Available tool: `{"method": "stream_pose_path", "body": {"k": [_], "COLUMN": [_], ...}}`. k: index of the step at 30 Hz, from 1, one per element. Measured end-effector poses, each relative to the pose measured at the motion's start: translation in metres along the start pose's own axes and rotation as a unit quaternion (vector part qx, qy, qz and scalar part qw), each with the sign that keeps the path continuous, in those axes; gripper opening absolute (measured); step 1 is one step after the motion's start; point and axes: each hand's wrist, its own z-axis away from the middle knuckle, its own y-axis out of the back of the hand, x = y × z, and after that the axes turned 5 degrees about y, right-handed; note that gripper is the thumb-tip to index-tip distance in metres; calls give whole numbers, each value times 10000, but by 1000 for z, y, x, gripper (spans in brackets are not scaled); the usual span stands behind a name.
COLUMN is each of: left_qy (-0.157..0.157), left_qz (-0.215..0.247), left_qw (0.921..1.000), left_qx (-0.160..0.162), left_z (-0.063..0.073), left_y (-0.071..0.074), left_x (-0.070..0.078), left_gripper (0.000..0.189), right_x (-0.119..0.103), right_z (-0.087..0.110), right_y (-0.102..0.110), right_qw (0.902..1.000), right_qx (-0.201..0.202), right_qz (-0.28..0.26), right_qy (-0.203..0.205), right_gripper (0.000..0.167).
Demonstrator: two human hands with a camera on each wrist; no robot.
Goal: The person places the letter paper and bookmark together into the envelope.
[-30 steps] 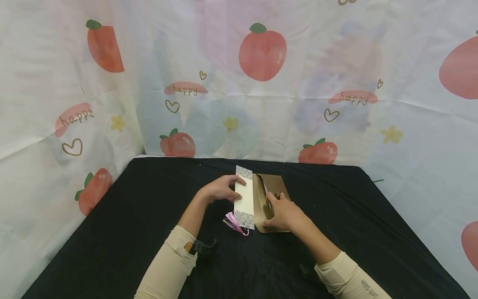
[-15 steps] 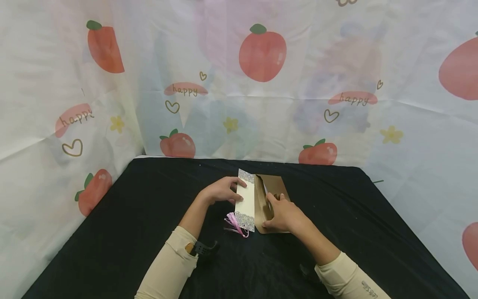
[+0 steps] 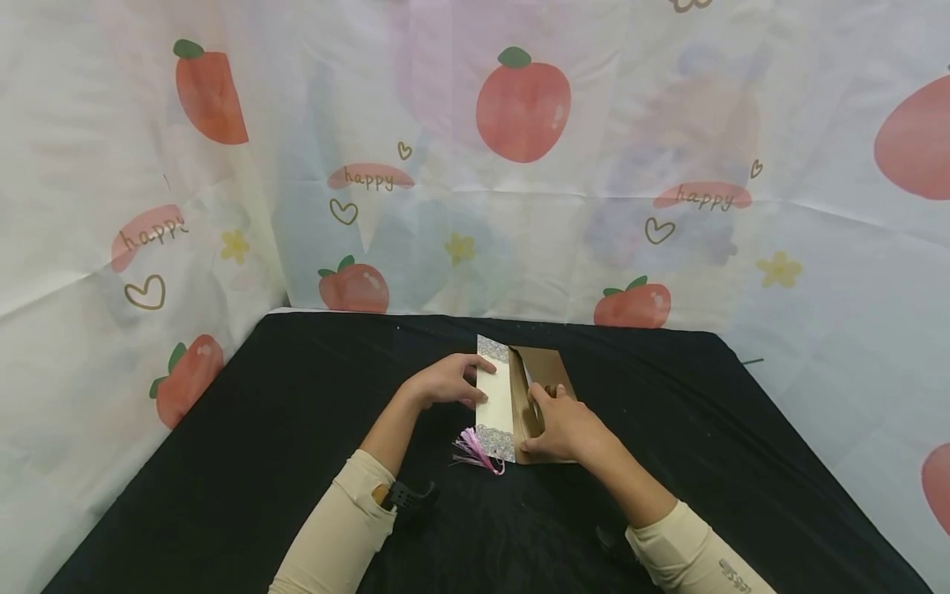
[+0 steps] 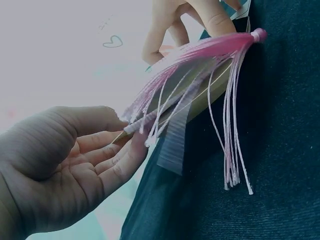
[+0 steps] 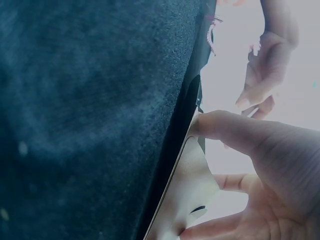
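A cream bookmark (image 3: 497, 404) with silver lacy ends stands tilted in my left hand (image 3: 448, 379), pinched along its left edge between thumb and fingers. From its lower end hangs a pink tassel (image 3: 473, 445), which covers much of the card in the left wrist view. Beside it lies a brown envelope (image 3: 547, 363), its opening gaping toward the left. My right hand (image 3: 567, 425) holds the envelope, thumb at the near edge and fingers at the opening. The bookmark's right edge overlaps the envelope's left part; whether it is inside cannot be told.
Black cloth (image 3: 312, 412) covers the table under both hands. A pale curtain (image 3: 445, 107) printed with fruit and hearts stands behind the table and at its sides. A dark strap (image 3: 404, 495) sits on the left wrist.
My left hand has moved slightly to the right with the bookmark and tassel, so the card now covers more of the envelope's left part. My right hand and the envelope stay put.
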Motion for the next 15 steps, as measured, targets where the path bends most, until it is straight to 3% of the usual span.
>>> {"method": "stream_pose_path", "body": {"k": [15], "left_qy": [28], "left_qz": [-58], "left_qw": [10000], "left_qx": [-28], "left_z": [-5], "left_y": [-8], "left_x": [-3], "left_gripper": [51], "right_x": [1], "right_z": [-2], "right_y": [-2], "right_qw": [10000], "right_qx": [-3], "right_qz": [27], "right_qy": [5], "right_gripper": [77]}}
